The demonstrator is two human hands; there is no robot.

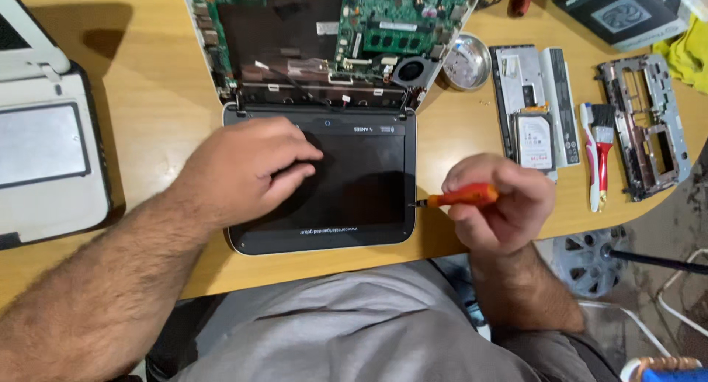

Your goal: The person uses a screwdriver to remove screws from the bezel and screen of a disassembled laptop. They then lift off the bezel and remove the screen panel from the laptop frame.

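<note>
A small opened laptop lies flat on the wooden table, its dark screen panel (354, 183) nearest me and its exposed green circuit board (398, 21) farther away. My left hand (247, 168) rests palm down on the left part of the screen, fingers spread. My right hand (501, 205) grips a screwdriver with an orange handle (464, 197). Its tip touches the right edge of the screen bezel (410, 203).
A round metal dish (467, 61) sits right of the board. Further right lie a hard drive (535, 140) on a grey cover, a red and white brush (601, 161), a metal frame (649, 124) and a black box (619, 13). Another white laptop (44, 146) lies at left.
</note>
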